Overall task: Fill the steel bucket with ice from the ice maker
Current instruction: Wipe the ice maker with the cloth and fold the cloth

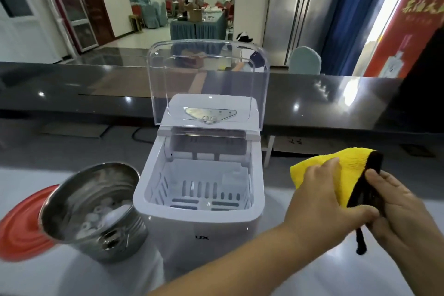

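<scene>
— While both hands are busy with that cloth [353, 170], what is each one doing?
— The left hand [326, 202] reaches across from the left. Its fingers lie over the yellow face and its thumb pinches the fold from beneath. The right hand [403, 214] curls round the black edge, thumb on top. Neither has hold of anything else. The cloth is held up off the counter, right of the ice maker [199, 223], so I'd guess it is being folded or readied for wiping.
— And the steel bucket [115, 243]?
— Just left of the machine, standing partly on a red round lid [19, 223], mouth open. Ice [96, 216] lies in the bottom, and it looks well short of full.
— Is there more to scoop?
— The white basket [204, 185] inside the machine looks nearly bare. There may be one small piece at the front, but it's hard to tell. The clear lid [206, 74] is tipped up and back, which keeps the basket reachable from above.
— So is the filling done?
— I'd judge not, though with so little in the basket, wiping may be the sensible step.
— What does it all stand on?
— A pale, glossy counter [36, 276]. Behind it runs a higher dark polished ledge [312, 96]. Beyond that is a dining hall with covered tables, chairs, a steel fridge [300, 14], a blue curtain [355, 7] and a red banner [408, 19].
</scene>
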`<state>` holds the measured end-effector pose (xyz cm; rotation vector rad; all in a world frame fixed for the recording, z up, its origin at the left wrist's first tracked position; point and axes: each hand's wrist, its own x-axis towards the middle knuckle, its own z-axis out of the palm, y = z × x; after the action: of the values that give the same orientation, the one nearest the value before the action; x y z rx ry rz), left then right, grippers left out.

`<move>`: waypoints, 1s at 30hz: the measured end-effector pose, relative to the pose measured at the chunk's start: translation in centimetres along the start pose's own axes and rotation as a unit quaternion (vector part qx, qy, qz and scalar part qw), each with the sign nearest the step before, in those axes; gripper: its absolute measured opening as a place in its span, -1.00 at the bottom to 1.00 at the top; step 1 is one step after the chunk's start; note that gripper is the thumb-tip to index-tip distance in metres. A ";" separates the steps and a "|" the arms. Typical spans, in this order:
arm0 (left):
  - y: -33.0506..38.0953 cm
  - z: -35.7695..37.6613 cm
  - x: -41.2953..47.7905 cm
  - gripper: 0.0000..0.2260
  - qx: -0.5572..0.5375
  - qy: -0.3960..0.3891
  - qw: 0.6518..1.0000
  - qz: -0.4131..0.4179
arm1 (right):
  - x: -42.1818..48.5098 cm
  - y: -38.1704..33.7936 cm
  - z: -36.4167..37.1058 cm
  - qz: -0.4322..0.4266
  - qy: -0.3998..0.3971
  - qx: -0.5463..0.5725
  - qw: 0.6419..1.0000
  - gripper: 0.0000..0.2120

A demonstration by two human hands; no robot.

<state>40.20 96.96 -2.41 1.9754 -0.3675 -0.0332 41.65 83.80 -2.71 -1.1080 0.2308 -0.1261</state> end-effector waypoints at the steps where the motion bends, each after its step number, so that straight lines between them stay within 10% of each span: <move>1: 0.0 -0.1 0.1 -0.33 0.009 -0.007 1.000 0.008 | -0.1 0.0 0.2 0.005 -0.004 0.006 1.000 -0.94; 7: -0.1 -1.5 0.0 -0.51 -0.026 0.014 0.999 0.030 | -1.6 -0.9 2.1 -0.018 -0.005 -0.048 0.999 -0.51; 12: 0.4 -2.7 -0.2 -0.62 -0.109 0.015 0.994 0.026 | -2.4 -1.6 3.1 -0.056 0.005 -0.063 0.996 -0.74; 16: 0.5 -3.9 -0.6 -0.70 -0.169 0.024 0.985 0.017 | -3.2 -2.1 4.3 -0.080 0.014 -0.091 0.993 -0.52; 20: 0.9 -6.1 -0.7 -0.79 -0.146 0.074 0.986 0.013 | -3.4 -3.1 5.4 -0.097 0.008 -0.087 0.991 -0.99; 30: 1.8 -9.4 -2.4 -0.81 -0.262 0.109 0.959 -0.014 | -4.8 -4.1 8.6 -0.127 -0.007 -0.183 0.975 -0.92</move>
<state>39.27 105.29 2.82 1.4405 -0.1629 0.0639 39.19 90.54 5.22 -1.5046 0.0996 -0.3139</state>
